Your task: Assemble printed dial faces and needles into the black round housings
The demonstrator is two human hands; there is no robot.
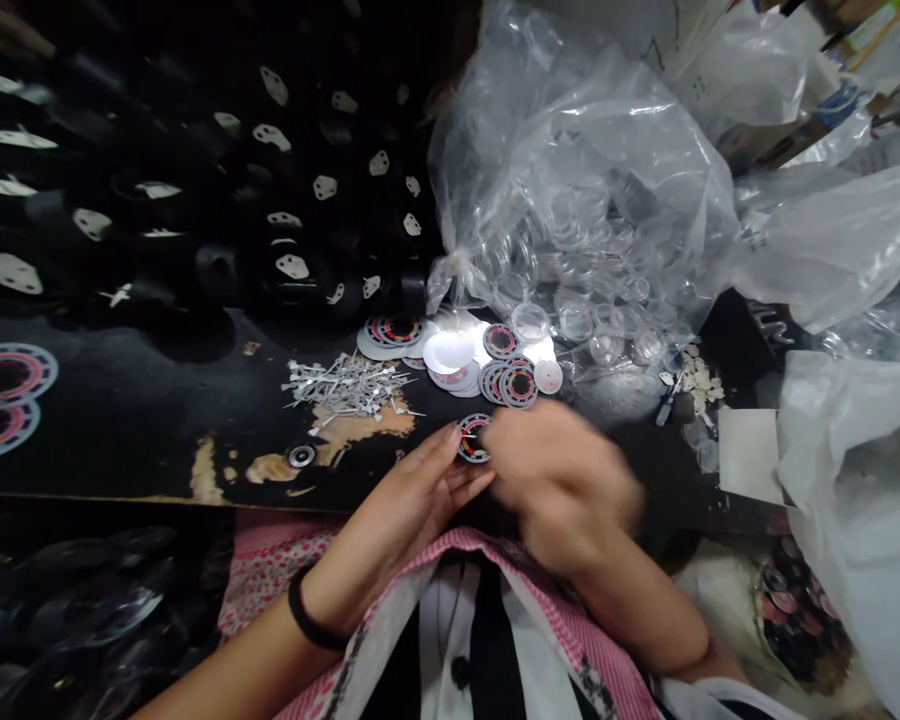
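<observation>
Between the thumb and fingers of my left hand (414, 490) is a small round dial (475, 440), black with red and coloured markings and a white pointer on its face. My right hand (562, 475) hovers at the dial's right edge, smeared by motion; its fingers look curled, but what they hold, if anything, is hidden. Just beyond lie loose printed dials (519, 384) in overlapping piles and blank white discs (448, 352). A heap of small white pointers (349, 385) is to the left of them. A small black-and-silver round part (301, 456) sits near the front edge.
A large clear bag (585, 150) spills clear round covers (576, 318) at the back. Black housings with white plates (292, 265) fill the back left. Larger printed dials (11, 375) lie far left. Small metal pieces (697, 382) and a white card (750, 455) are on the right.
</observation>
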